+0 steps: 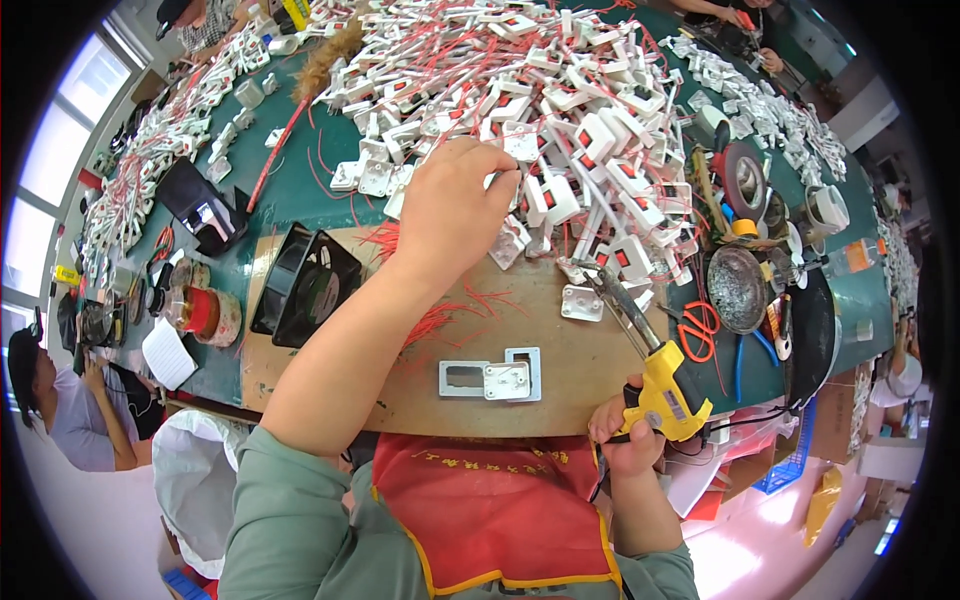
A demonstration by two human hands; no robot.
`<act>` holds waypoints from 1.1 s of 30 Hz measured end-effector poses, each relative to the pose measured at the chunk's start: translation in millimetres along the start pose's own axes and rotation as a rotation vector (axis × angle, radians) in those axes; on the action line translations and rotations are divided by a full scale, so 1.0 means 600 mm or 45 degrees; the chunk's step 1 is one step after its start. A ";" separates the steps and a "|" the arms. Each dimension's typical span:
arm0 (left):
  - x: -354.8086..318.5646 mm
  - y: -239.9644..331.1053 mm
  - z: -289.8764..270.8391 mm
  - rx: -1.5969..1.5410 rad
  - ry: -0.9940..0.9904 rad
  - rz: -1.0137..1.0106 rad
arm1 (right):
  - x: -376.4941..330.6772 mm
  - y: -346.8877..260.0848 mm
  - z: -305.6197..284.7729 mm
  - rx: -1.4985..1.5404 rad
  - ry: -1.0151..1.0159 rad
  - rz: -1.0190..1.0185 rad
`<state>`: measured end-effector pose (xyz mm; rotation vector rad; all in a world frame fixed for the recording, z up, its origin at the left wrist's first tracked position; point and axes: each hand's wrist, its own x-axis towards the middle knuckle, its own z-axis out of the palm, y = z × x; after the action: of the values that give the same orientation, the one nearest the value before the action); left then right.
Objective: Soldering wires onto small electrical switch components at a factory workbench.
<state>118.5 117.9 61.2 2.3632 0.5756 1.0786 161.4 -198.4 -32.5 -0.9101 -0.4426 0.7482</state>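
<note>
Grips the yellow soldering gun (668, 393) by its handle with the right hand (630, 435), fingers wrapped around it, at the near right corner of the brown work board (590, 370). Has, to the left of this grip and slightly farther off, the stepped grey frame (446, 379), flat on the board, long axis running left to right, with a white moulded cover plate (507, 380) lying in its right part. Shows the right hand nearer to that frame than the left hand (455, 205). Points the gun's long barrel away and leftward, past the frame's right end, tip close to a loose white square cover (582, 302); too small to judge for contact. Includes, beyond the frame and beside the left forearm, a sheaf of red wires (428, 325). Holds the left hand farther out, at the near edge of the heaped white switch housings (580, 130), fingers bent rightward, fingertips partly hidden: impossible to tell whether pinching a piece or bare. Continues with that heap, stretching away across the green table (295, 195).
</note>
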 end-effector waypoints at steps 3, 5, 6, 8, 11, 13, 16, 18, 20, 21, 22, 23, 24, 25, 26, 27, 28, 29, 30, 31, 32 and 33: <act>0.035 0.020 0.015 -0.008 -0.022 -0.058 | -0.002 0.000 -0.007 0.084 -0.009 0.000; 0.071 0.022 0.027 -0.016 0.044 -0.025 | -0.004 -0.001 -0.008 0.166 -0.017 0.014; 0.092 0.022 0.032 -0.016 0.049 -0.018 | -0.004 -0.001 -0.009 0.174 -0.031 0.024; 0.137 0.021 0.044 -0.211 0.020 -0.195 | -0.005 -0.002 -0.013 0.181 -0.041 0.022; 0.203 -0.006 0.042 -0.228 0.017 -0.295 | -0.005 -0.003 -0.008 0.211 -0.075 0.049; 0.233 -0.013 0.042 -0.155 -0.038 -0.296 | -0.001 -0.005 -0.001 0.078 -0.037 -0.010; 0.273 -0.038 0.057 0.005 -0.083 -0.280 | -0.002 -0.004 -0.004 0.112 -0.027 0.042; 0.298 -0.046 0.071 0.126 -0.082 -0.103 | -0.003 -0.004 -0.006 0.124 -0.021 0.068; 0.323 -0.041 0.090 0.131 -0.089 -0.042 | -0.003 -0.006 -0.008 0.135 -0.011 0.094; 0.336 -0.032 0.101 0.159 -0.027 -0.011 | -0.003 -0.007 -0.008 0.139 -0.020 0.105; 0.350 -0.023 0.111 0.187 0.036 0.020 | -0.002 -0.008 -0.007 0.143 -0.029 0.115; 0.365 -0.018 0.120 0.199 0.016 -0.065 | -0.003 -0.009 -0.008 0.145 -0.025 0.110; 0.379 -0.019 0.125 0.197 0.014 -0.060 | -0.004 -0.009 -0.007 0.147 -0.031 0.119; 0.393 -0.018 0.128 0.292 -0.057 -0.095 | -0.004 -0.010 -0.007 0.149 -0.037 0.128; 0.398 -0.016 0.133 0.382 -0.137 -0.132 | -0.003 -0.009 -0.008 0.150 -0.024 0.126; 0.406 -0.015 0.133 0.397 -0.281 -0.178 | -0.003 -0.007 -0.009 0.160 -0.025 0.139; 0.415 -0.014 0.132 0.392 -0.293 -0.173 | -0.002 -0.006 -0.011 0.171 -0.027 0.152; 0.425 -0.014 0.129 0.351 -0.451 -0.234 | -0.003 -0.006 -0.011 0.175 -0.018 0.148; 0.430 -0.015 0.128 0.310 -0.610 -0.296 | -0.002 -0.006 -0.010 0.165 -0.034 0.155; 0.431 -0.017 0.130 0.314 -0.571 -0.222 | -0.002 -0.006 -0.010 0.155 -0.051 0.162; 0.435 -0.016 0.135 0.314 -0.578 -0.221 | -0.003 -0.008 -0.010 0.158 -0.044 0.163; 0.441 -0.014 0.139 0.396 -0.640 -0.245 | -0.004 -0.010 -0.011 0.218 -0.074 0.178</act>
<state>341.2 249.6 161.3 2.6371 0.7977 0.3011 166.2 -206.1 -31.4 -0.7655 -0.3623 0.9274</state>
